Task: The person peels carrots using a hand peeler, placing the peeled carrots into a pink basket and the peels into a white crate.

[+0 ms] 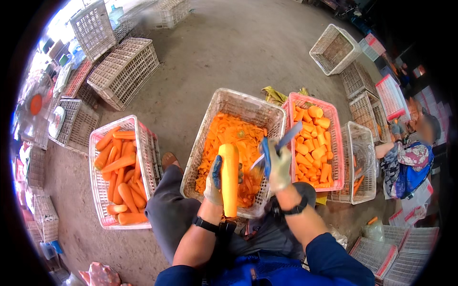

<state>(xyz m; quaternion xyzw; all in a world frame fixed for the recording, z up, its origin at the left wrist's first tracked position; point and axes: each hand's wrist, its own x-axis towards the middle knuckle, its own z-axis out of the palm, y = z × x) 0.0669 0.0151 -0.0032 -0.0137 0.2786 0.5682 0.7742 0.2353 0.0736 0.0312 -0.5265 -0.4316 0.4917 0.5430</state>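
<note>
My left hand [214,186], in a pale glove with blue fingers, grips a thick peeled carrot [229,178] upright. Beneath it is a dirty white plastic crate [247,106] holding a heap of orange peelings [229,128]. On the right, my right hand [279,168], gloved the same way and blurred, is closed around a knife [290,134] whose blade points up and right. A second shiny metal piece [257,162] shows by its fingers; I cannot tell what it is. The right hand is apart from the carrot, over the crate's right rim.
Whole carrots [123,162] fill a crate [147,143] at left. Cut peeled carrot pieces [315,143] fill a pink crate [340,153] at right. Beyond it stands a plastic-lined crate [370,161]. Another person [411,157] sits far right. Stacked crates [123,71] and a fan [35,103] stand left.
</note>
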